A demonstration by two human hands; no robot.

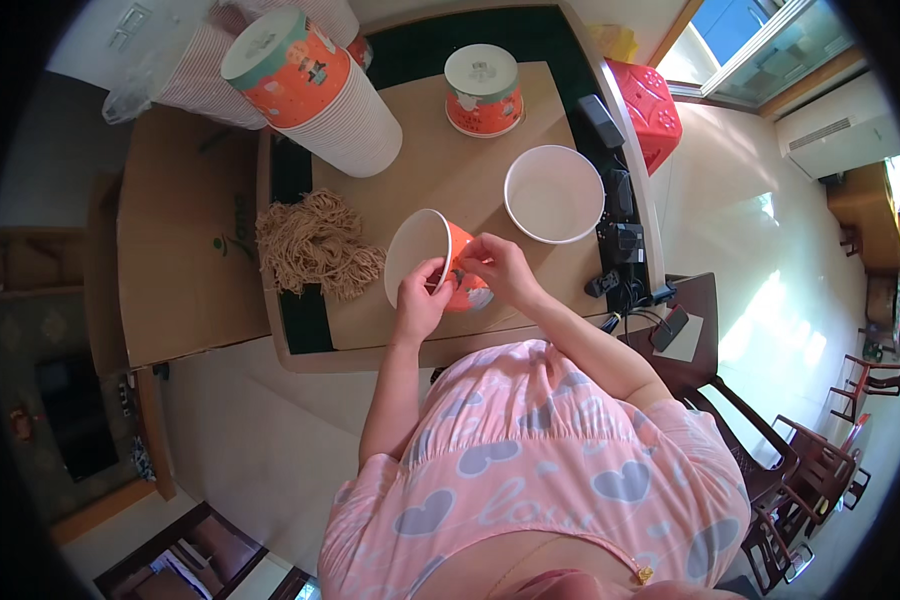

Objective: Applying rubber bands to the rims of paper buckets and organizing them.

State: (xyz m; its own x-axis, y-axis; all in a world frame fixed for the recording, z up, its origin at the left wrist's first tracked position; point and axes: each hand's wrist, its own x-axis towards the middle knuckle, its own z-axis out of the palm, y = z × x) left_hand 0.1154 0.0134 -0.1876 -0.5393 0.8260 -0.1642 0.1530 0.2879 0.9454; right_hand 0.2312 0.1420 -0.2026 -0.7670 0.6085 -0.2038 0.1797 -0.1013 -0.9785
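Note:
My left hand (420,300) grips the rim of an orange printed paper bucket (410,250), thumb and fingers on either side of the wall. The bucket is tilted on its side, its white inside facing left. Against its outer orange side, the fingers of my right hand (502,270) are pinched together; whatever is between them is too small to make out. A heap of tan paper cords (320,245) lies left of the bucket. To the right, another paper bucket (555,195) stands mouth up, white inside. Farther back, an orange and green paper bucket (484,92) sits upside down.
A tall nested stack of paper buckets (340,115) leans at the back left, near more stacks in clear plastic (205,75). Black power adapters and cables (622,240) line the table's right edge. A cardboard box (185,250) stands left; a red stool (650,115) is beyond the table.

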